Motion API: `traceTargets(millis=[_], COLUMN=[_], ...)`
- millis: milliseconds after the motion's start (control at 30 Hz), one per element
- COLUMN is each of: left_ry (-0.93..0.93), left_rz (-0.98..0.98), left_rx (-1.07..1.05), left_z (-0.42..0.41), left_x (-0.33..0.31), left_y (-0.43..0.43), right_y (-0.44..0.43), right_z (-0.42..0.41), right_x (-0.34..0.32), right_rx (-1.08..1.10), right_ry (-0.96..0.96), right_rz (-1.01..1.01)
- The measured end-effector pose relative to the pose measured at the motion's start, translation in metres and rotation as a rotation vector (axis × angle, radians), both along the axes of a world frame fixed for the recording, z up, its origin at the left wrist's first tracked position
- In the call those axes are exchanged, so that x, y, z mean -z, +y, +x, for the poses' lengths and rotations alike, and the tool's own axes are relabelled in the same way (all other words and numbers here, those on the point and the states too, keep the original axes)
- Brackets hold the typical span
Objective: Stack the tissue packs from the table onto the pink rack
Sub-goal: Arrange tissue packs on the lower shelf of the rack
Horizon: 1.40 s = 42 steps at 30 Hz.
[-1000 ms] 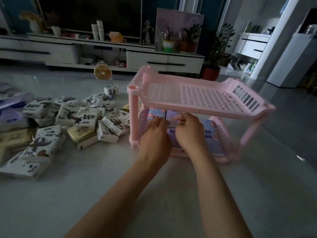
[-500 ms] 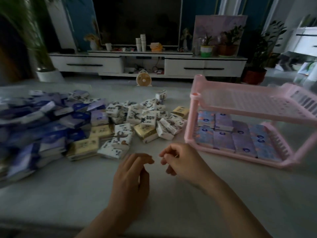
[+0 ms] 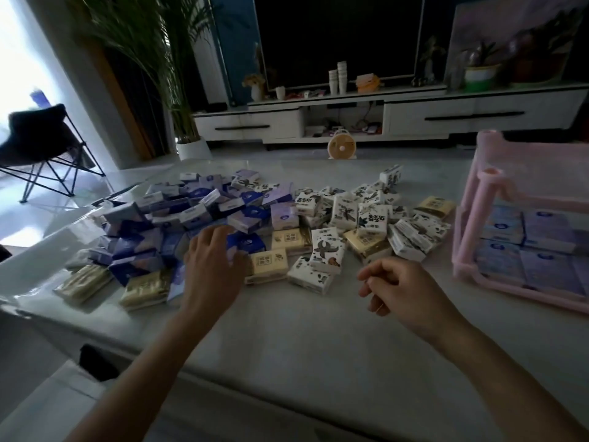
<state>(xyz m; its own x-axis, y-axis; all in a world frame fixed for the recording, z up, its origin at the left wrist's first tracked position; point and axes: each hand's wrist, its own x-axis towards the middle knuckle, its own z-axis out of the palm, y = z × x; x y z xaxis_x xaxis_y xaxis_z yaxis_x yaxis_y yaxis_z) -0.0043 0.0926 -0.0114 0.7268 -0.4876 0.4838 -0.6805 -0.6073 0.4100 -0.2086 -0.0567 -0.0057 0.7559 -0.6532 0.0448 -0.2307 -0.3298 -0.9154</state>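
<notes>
A heap of tissue packs (image 3: 255, 224) covers the table's middle and left: blue and purple ones at left, white ones with dark prints at right, several yellow ones in front. My left hand (image 3: 212, 266) hovers over the heap's near edge beside a dark blue pack (image 3: 247, 243), fingers spread and relaxed, holding nothing. My right hand (image 3: 398, 287) hangs over bare table to the right, fingers loosely curled and empty. The pink rack (image 3: 478, 199) stands at the right edge. Several purple packs (image 3: 538, 247) lie flat on its lower shelf.
The pale table (image 3: 302, 330) ends at a near-left corner. Beyond it stand a white TV cabinet (image 3: 414, 116), a small round fan (image 3: 342, 149) on the floor, a potted palm (image 3: 188, 90) and a black folding chair (image 3: 41, 138) at far left.
Both hands have left the rack's lower shelf and moved left. The view has swung left too. My left hand now reaches over the pile; my right hand trails behind, empty.
</notes>
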Motion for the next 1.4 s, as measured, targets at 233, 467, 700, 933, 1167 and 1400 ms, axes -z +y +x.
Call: traceTargets(millis=[233,467,700,933,1167,1400], left_ry=[0.206,0.247,-0.062,-0.073,-0.060,0.139], left_rz=[0.394,0.221,0.121,-0.004,0.147,0.484], left_rx=[-0.025,0.029,0.066,0.421,0.556,0.377], left_z=[0.054,0.057,0.045,-0.036,-0.086,-0.060], left_x=[0.024,0.020,0.035,0.036,0.046,0.023], left_y=[0.030,0.025,0.038,0.038,0.020,0.043], right_y=[0.015,0.030,0.035,0.048,0.057,0.027], right_z=[0.019,0.024,0.018,0.015,0.012,-0.008], right_x=[0.005,0.012,0.019,0.016,0.019,0.012], right_rx=[-0.081,-0.135,-0.149,-0.202,-0.199,0.006], right_ry=[-0.012,0.004,0.037,-0.021,0.072,0.150], right_rz=[-0.021,-0.039,-0.073,0.161,0.159,-0.188])
